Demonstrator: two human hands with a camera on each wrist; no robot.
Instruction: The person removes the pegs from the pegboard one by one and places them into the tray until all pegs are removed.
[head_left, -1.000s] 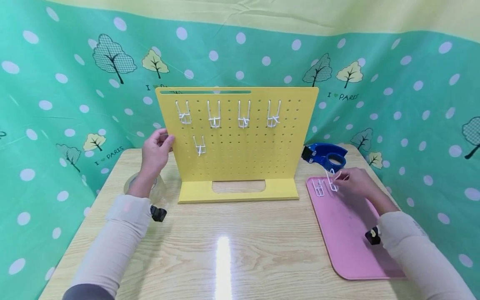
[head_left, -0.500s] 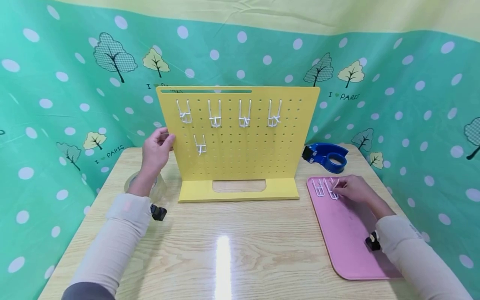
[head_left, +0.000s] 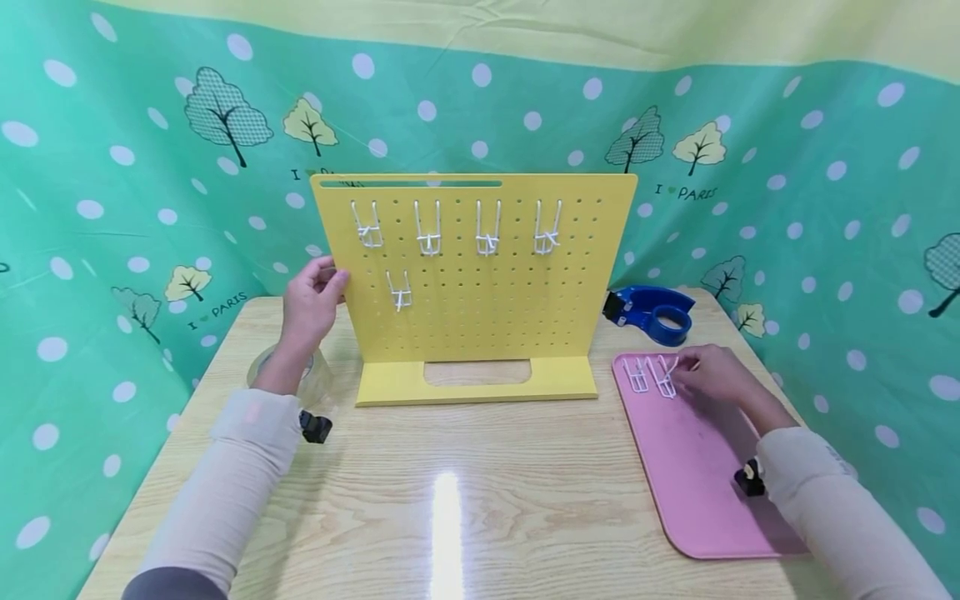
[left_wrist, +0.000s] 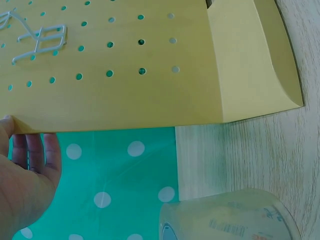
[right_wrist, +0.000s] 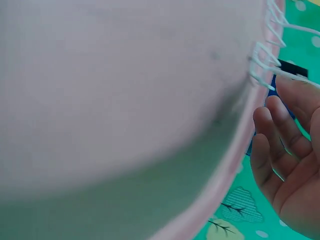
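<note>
Yellow pegboard (head_left: 480,321) stood pinched by the left hand (head_left: 310,302); the right hand (head_left: 714,373), grip unclear, was at a wire hook (head_left: 665,384) near the tray (head_left: 686,492)'s far edge.

We record that the white wire hook (head_left: 665,380), which one second earlier was held raised and tilted with its upper end above the far rim of the pink tray (head_left: 697,479), is now down at the tray's far end, just beside the second hook (head_left: 637,377). We note that the right hand (head_left: 716,375) followed it down and, since half a second ago, has drawn slightly back to the right, uncovering more of the hook's frame; whether the fingertips continue to pinch its projecting wire we cannot confirm.
</note>
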